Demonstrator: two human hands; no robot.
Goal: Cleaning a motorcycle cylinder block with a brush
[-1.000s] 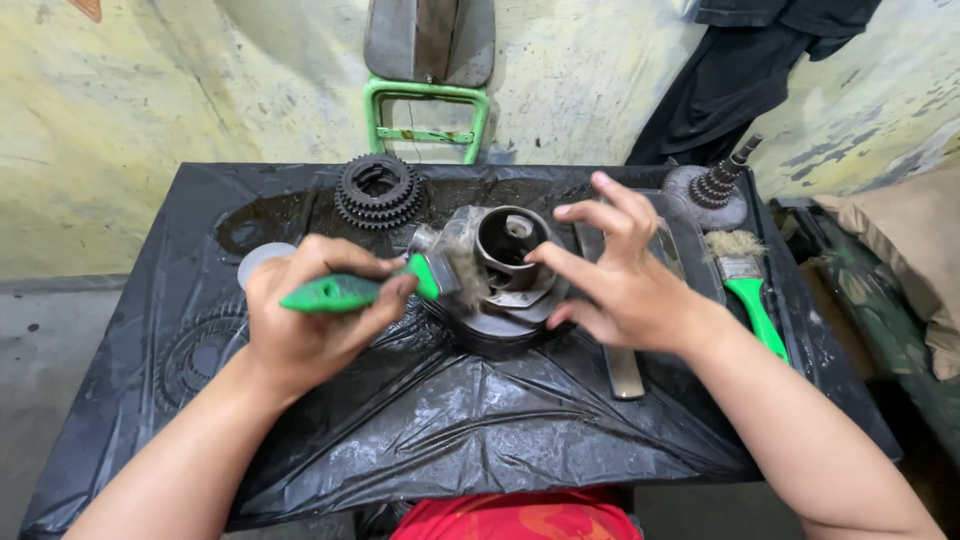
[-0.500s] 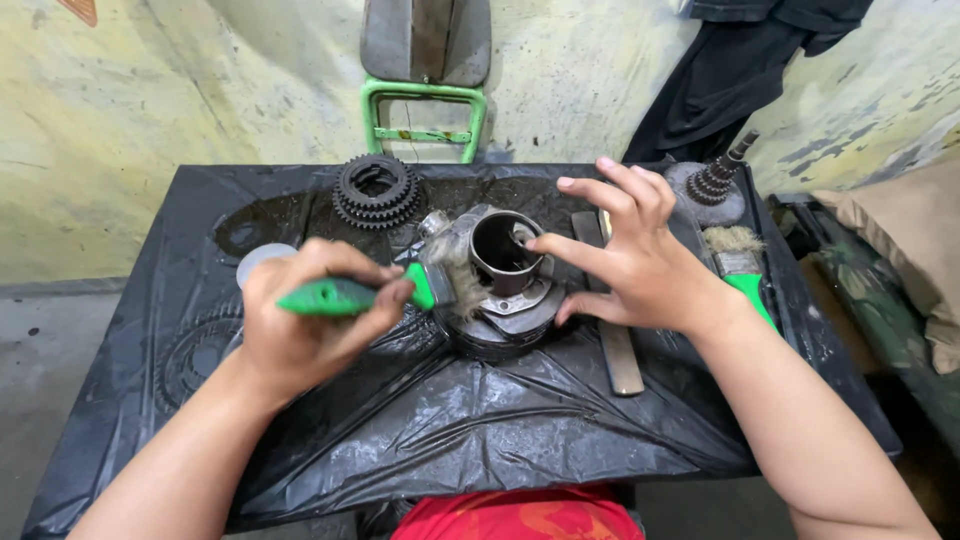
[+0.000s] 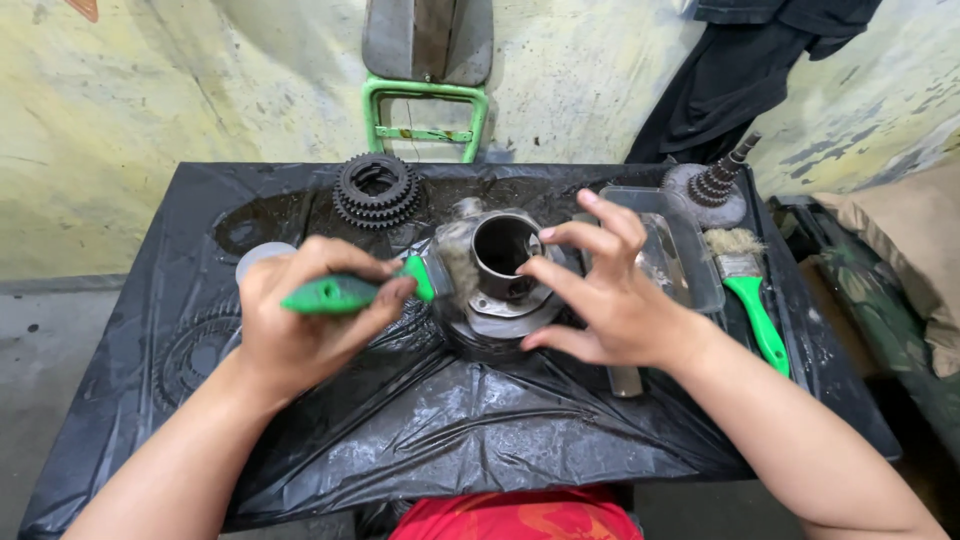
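A grey metal housing with a round open bore sits in the middle of a table covered in black plastic sheet. My left hand grips a green-handled paintbrush, and its bristles press against the housing's left side. My right hand holds the housing's right side, fingertips on the rim of the bore.
A stack of dark gears lies at the back left. A clear plastic tray, a geared shaft and a second green-handled brush lie to the right. A green metal frame stands behind the table. A round lid lies at the left.
My right hand has shifted left and closed onto the housing's rim, uncovering the tray and brush. The housing has turned so its bore faces me more. The left hand keeps the brush at the housing.
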